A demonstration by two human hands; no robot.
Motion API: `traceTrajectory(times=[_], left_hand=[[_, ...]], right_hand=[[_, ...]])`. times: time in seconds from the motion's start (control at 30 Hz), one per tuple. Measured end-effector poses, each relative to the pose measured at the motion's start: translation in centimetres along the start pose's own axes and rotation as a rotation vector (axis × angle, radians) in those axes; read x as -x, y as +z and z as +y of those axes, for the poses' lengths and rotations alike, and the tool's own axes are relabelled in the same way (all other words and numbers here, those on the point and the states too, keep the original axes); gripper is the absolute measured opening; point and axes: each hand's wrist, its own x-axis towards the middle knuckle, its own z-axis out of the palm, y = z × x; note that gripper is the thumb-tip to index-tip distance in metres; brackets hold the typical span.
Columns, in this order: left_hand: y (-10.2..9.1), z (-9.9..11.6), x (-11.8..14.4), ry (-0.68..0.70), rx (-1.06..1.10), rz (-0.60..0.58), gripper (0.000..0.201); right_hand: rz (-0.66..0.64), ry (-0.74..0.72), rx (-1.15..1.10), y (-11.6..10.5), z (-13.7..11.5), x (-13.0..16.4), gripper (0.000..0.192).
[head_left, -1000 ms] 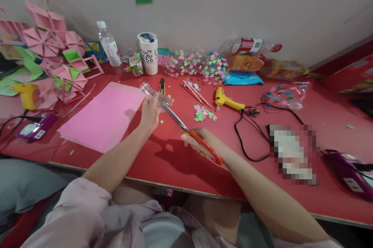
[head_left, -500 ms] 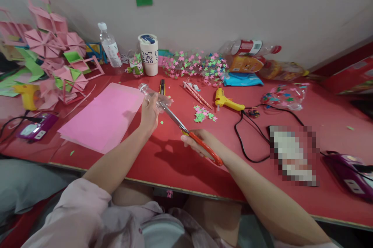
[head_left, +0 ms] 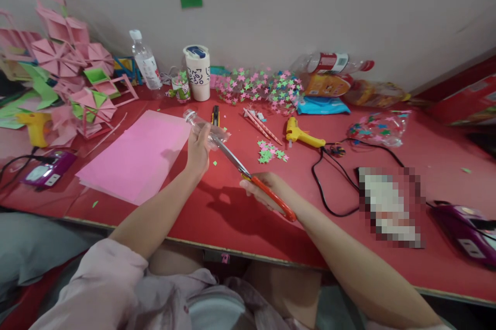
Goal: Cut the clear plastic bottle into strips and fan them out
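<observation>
My left hand [head_left: 199, 152] is wrapped round a clear plastic bottle piece [head_left: 197, 119], its neck tilted up to the left. In my right hand [head_left: 265, 189] are scissors [head_left: 273, 197] with red-orange handles, their blades pointing up-left and reaching the plastic's edge. Whether the blades are cutting in cannot be made out. Both hands are above the red table [head_left: 236, 221]. Just behind the bottle piece lies a black and yellow utility knife [head_left: 215, 116]. Pink paper sheets [head_left: 135, 159] lie left of my left hand.
Small paper stars [head_left: 269, 152] and a yellow glue gun [head_left: 304, 135] with a black cable lie beyond my right hand. A white tumbler [head_left: 198, 74] and a water bottle [head_left: 147, 64] stand by the wall. Purple power strips [head_left: 50, 170] sit at both sides. Pink paper constructions [head_left: 77, 61] fill the left.
</observation>
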Motion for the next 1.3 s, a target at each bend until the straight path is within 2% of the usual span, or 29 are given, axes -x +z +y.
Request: traceTrajectory(times=[0.23,0.47,0.67,0.9,1.1,1.3], left_hand=[[-0.4,-0.4,-0.7,0.076,-0.011,-0.022,0.012],[-0.6,-0.2,-0.7,0.046,-0.077,-0.102,0.011],[-0.4,-0.5,-0.5,0.059,-0.019,-0.143,0.008],[-0.8,-1.0,-0.9,0.111,-0.092,-0.154,0.011],[-0.9,-1.1,-1.0,0.146,-0.153,-0.191,0.012],[-0.7,-1.4,-0.7,0.195,-0.103,-0.258,0.019]], right_hand=[[0.025,0.018,0.006,0.3,0.2,-0.3,0.053],[-0.016,0.026,-0.023,0.3,-0.2,0.1,0.056],[0.024,0.021,-0.031,0.6,0.1,0.0,0.056],[0.048,0.074,-0.080,1.0,-0.2,0.0,0.056],[0.017,0.046,-0.077,0.8,-0.4,0.1,0.057],[0.021,0.013,-0.069,0.7,-0.5,0.2,0.056]])
